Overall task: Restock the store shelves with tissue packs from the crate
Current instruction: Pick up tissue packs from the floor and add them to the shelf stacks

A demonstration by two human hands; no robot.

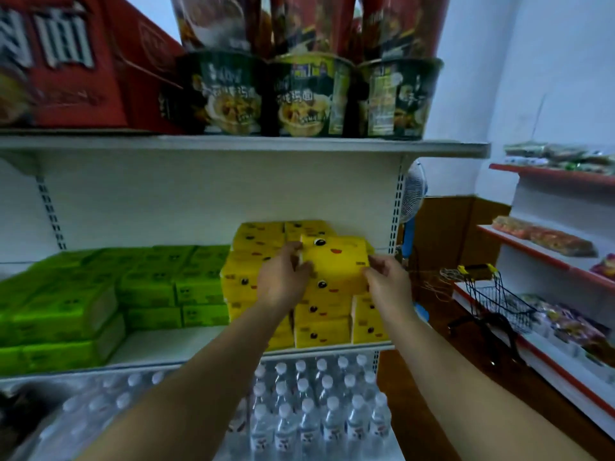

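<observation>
- While the yellow stack [239, 281] on the middle shelf [159, 347] serves as the mark for everything else, green tissue packs [100, 294] lie just beside it on its left, on the same shelf, and have no part in the coming move
- Over the front of the yellow stack, left of its topmost pack, is the left hand [283, 281]; its grip is closed on the left end of the held yellow pack [334, 264], with the fingers curled round that edge
- At the top of the yellow stack, above its front column, sits the held yellow pack, its printed face with eye and mouth toward the camera; its long axis runs left to right from one hand to the other, roughly in line with the shelf edge; whether its underside touches the pack below cannot be told
- At the right side of the yellow stack is the right hand [387, 281], its grip pinching the right end of the same pack; both hands look equally near, so neither leads
- By my judgement the coming move is a push back and down toward the rear panel, keeping that long axis parallel with the packs beneath so the pack seats square on its column
- Below the yellow stack, water bottles [319, 410] stand on the next shelf down; the crate is not in view
</observation>
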